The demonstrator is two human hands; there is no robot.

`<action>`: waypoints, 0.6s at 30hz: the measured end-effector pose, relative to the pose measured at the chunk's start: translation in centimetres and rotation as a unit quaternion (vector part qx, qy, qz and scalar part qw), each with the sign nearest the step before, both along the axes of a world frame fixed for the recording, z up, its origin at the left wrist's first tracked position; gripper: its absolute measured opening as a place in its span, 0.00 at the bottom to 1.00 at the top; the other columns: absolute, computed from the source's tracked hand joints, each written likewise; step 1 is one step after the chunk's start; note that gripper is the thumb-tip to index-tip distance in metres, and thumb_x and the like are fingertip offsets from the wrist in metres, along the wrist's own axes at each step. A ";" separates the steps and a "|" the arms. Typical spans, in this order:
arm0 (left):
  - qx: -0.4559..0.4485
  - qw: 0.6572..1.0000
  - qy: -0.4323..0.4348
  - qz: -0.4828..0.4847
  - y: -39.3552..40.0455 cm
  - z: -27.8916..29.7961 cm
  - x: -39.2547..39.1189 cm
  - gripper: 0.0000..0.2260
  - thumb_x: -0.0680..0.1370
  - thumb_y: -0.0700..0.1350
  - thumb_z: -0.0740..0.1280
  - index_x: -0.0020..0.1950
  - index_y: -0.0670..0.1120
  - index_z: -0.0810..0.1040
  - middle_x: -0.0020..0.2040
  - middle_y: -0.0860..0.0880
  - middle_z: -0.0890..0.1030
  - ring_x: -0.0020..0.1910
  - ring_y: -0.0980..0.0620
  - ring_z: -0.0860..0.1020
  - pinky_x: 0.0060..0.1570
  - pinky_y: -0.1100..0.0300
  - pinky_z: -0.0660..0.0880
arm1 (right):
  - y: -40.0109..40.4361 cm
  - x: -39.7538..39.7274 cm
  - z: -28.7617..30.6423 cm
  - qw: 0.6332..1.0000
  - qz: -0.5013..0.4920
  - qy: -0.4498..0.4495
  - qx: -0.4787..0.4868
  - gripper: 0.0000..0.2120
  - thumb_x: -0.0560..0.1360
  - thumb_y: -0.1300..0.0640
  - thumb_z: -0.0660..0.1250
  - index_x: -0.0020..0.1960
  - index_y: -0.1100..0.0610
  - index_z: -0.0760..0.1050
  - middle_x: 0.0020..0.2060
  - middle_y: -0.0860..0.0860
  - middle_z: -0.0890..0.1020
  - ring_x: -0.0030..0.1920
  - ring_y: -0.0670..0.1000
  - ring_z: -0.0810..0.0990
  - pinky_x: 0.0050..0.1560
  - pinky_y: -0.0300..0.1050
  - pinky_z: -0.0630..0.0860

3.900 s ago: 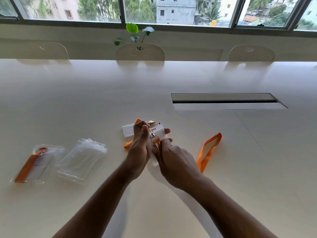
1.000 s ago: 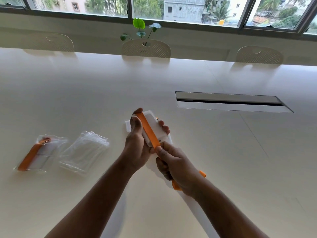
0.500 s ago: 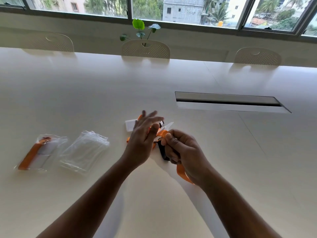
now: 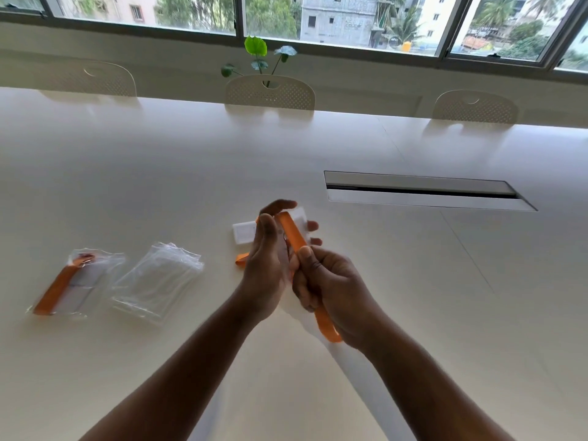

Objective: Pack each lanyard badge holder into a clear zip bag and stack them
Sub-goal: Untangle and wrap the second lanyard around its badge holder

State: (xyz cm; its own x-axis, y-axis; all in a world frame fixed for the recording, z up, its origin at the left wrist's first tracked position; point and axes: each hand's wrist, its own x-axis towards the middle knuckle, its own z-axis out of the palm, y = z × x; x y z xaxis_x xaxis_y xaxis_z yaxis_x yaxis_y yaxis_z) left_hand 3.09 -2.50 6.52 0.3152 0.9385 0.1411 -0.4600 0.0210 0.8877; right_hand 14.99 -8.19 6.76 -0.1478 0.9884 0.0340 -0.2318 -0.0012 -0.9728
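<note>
Half a second ago our left hand (image 4: 265, 268) was spread flat over the bundle and the strap sat bunched under our right thumb; now the left hand cups the white badge holder (image 4: 300, 219) upright, its fingers curled round the far edge, and the orange lanyard (image 4: 292, 233) lies drawn straight down the holder's face. Our right hand (image 4: 331, 288) pinches the strap at the holder's lower end, thumb on top, and the loose tail (image 4: 327, 327) hangs out below the palm — so we judge the wrapping is partway done, with that tail still to be taken up before the bundle can go into a bag. Behind the left hand another white badge holder (image 4: 243, 232) lies flat on the table (image 4: 413, 313), a bit of orange strap (image 4: 241, 259) showing beside the wrist. To the left, well apart from our hands, sits the heap of empty clear zip bags (image 4: 157, 281), and farther left one packed bag (image 4: 74, 283) with an orange lanyard inside — the start of the stack, as we read it. Nothing lies between us and the bags. The dangling tail looks like the one nuisance, since it could catch at a bag's mouth.
</note>
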 end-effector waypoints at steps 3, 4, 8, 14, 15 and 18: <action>-0.103 0.994 -0.044 0.012 0.5 0.4 -0.1 0.23 0.84 0.62 0.47 0.52 0.57 0.81 0.53 0.43 0.84 0.56 0.39 0.81 0.65 0.36 0.74 | -0.6 -0.1 -0.6 0.998 0.017 -0.038 -0.053 0.19 0.83 0.47 0.58 0.41 0.54 0.80 0.29 0.56 0.77 0.27 0.52 0.71 0.34 0.44 0.70; -0.129 0.990 -0.058 0.014 0.7 0.4 -0.1 0.23 0.83 0.63 0.48 0.51 0.57 0.81 0.53 0.44 0.84 0.55 0.40 0.81 0.66 0.36 0.74 | -0.6 -0.1 -0.7 0.996 0.020 -0.050 -0.068 0.20 0.84 0.47 0.58 0.41 0.54 0.80 0.29 0.56 0.77 0.28 0.52 0.70 0.34 0.44 0.69; -0.179 0.979 -0.093 0.030 1.0 0.5 0.2 0.22 0.82 0.65 0.52 0.52 0.56 0.81 0.52 0.43 0.84 0.53 0.40 0.81 0.64 0.37 0.75 | -0.4 0.2 -0.2 0.992 0.014 -0.083 -0.095 0.22 0.85 0.48 0.57 0.37 0.53 0.80 0.27 0.56 0.75 0.26 0.52 0.68 0.31 0.42 0.66; -0.155 0.983 -0.093 0.021 1.4 0.4 0.5 0.05 0.84 0.45 0.60 0.59 0.53 0.73 0.53 0.43 0.83 0.51 0.40 0.82 0.58 0.38 0.78 | -0.4 0.5 0.3 0.988 0.001 -0.121 -0.093 0.24 0.85 0.48 0.57 0.35 0.53 0.79 0.28 0.56 0.76 0.26 0.50 0.70 0.35 0.44 0.69; -0.158 0.983 -0.097 0.016 1.6 0.3 0.4 0.07 0.84 0.41 0.60 0.58 0.52 0.72 0.53 0.42 0.84 0.51 0.40 0.83 0.58 0.38 0.78 | -0.4 0.5 0.2 0.988 0.001 -0.124 -0.095 0.24 0.85 0.47 0.57 0.35 0.53 0.79 0.28 0.56 0.76 0.26 0.50 0.70 0.35 0.43 0.69; -0.139 0.987 -0.084 0.017 1.9 0.0 0.0 0.09 0.84 0.37 0.59 0.57 0.51 0.71 0.51 0.44 0.86 0.48 0.42 0.86 0.52 0.41 0.81 | -0.7 0.5 0.0 0.988 -0.004 -0.128 -0.090 0.23 0.83 0.45 0.57 0.37 0.54 0.79 0.28 0.57 0.77 0.26 0.50 0.70 0.35 0.42 0.70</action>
State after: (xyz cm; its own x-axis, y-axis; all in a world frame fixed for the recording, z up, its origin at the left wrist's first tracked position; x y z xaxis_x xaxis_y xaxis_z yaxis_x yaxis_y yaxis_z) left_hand 3.12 -0.61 6.55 0.2761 0.9581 -0.0757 -0.6052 0.2345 0.7607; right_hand 15.50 -8.88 6.75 -0.1201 0.9765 -0.1789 0.0204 -0.1777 -0.9839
